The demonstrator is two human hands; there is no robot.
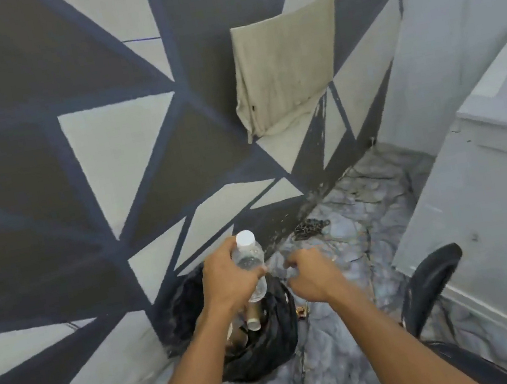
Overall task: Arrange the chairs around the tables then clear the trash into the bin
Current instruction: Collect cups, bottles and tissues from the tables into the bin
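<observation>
Clear plastic bottle (249, 262), label unreadable, gripped by left hand (227, 279) above bin (280, 332); right hand (311, 278) curled closed.

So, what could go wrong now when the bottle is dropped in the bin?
1. The left hand holds the bottle above the bin's far edge, so it may bounce out onto the floor.
2. The right hand hovers beside the bottle and could knock it.

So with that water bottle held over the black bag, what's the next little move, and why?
Probably let go: open the left hand so the clear bottle falls. The bottle is held over the open mouth of the black bin bag, where other trash already lies. The right hand is closed beside it; whether it holds anything is unclear.
</observation>
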